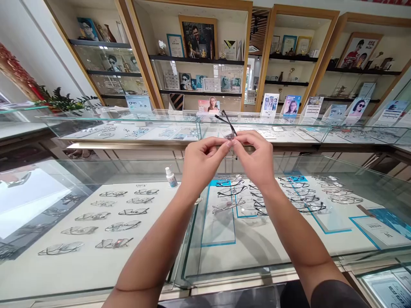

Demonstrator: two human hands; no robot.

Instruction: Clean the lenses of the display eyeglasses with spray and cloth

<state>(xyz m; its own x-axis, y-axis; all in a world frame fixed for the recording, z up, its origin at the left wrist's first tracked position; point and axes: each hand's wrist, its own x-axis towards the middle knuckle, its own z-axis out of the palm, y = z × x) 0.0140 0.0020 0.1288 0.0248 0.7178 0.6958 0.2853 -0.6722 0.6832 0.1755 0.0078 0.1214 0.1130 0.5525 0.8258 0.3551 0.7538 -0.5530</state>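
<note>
Both of my hands meet in front of me, raised above the glass display case, around a pair of eyeglasses [230, 122] with dark temples. The temples stick up crossed above my fingers; most of the frame and lenses are hidden behind the fingers. My left hand [204, 159] pinches the glasses between thumb and forefinger from the left. From the right, my right hand [255, 157] grips them the same way, its thumb tip close to the left one.
Rows of eyeglasses [123, 225] lie in the left case [80, 273], with more in the right case [218, 261]. A white spray bottle [171, 178] stands left of my forearms. Beyond are another glass counter [128, 117], small poster stands [270, 106] and wooden shelves [199, 60].
</note>
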